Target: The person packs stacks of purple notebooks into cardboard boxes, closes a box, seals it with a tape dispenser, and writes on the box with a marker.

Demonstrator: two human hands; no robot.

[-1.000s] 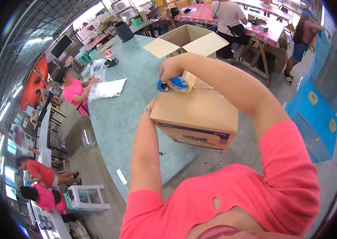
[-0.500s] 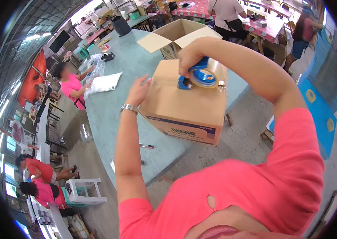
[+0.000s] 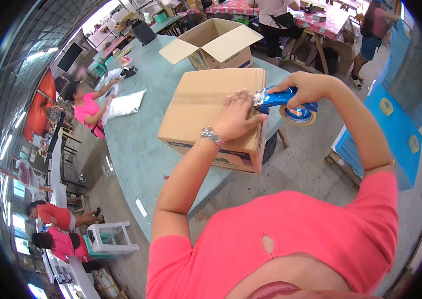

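Note:
A closed cardboard box (image 3: 186, 117) sits at the near right corner of the grey-green table (image 3: 143, 84), with a strip of clear tape across its top. My left hand (image 3: 238, 115) lies flat on the box top near its right edge, fingers stretched out over the tape. At that right edge, my right hand (image 3: 306, 90) is wrapped round the handle of a blue tape dispenser (image 3: 276, 99). The dispenser's metal front end touches the box edge beside my left fingers. Its tape roll hangs below my right hand, out past the box's side.
Behind the closed box stands an open cardboard box (image 3: 221, 45) with its flaps spread. A co-worker in pink (image 3: 87, 107) handles clear plastic at the table's left side, near a white packet (image 3: 124, 104). Blue sheets (image 3: 395, 134) with tape rolls on them are stacked at right.
My right hand has drawn the dispenser right, from the box top to its right edge. My left hand has moved from the box's left edge onto the taped top.

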